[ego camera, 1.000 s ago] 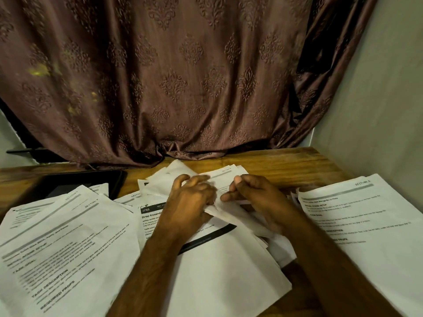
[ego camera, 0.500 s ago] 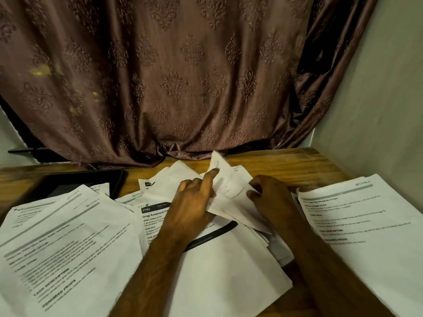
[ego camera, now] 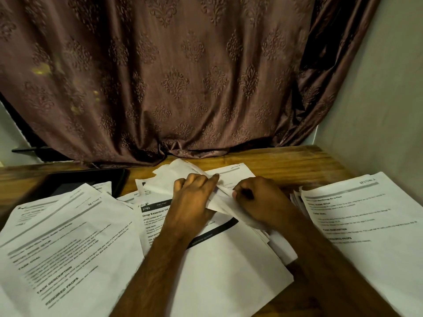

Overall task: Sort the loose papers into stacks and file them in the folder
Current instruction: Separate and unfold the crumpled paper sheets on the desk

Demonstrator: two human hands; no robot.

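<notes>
White printed papers lie spread over a wooden table (ego camera: 297,161). In the middle sits a loose heap, topped by a sheet headed "Drop Essential Oil" (ego camera: 155,216) and a blank sheet (ego camera: 229,271). My left hand (ego camera: 194,197) and my right hand (ego camera: 258,200) meet over the far part of the heap. Between them they grip a crumpled sheet (ego camera: 219,200) that is lifted off the pile. My right hand's fingers are curled round its edge. A stack of sheets (ego camera: 57,248) lies at the left and another stack (ego camera: 370,225) at the right.
A dark flat folder-like thing (ego camera: 75,181) lies at the far left, partly under papers. A brown patterned curtain (ego camera: 183,88) hangs behind the table. A pale wall (ego camera: 377,99) closes the right side. Bare wood shows at the far right corner.
The raised sheet has come down from its upright fold and now lies crumpled between both hands. My right hand has curled tighter and moved a little toward my left.
</notes>
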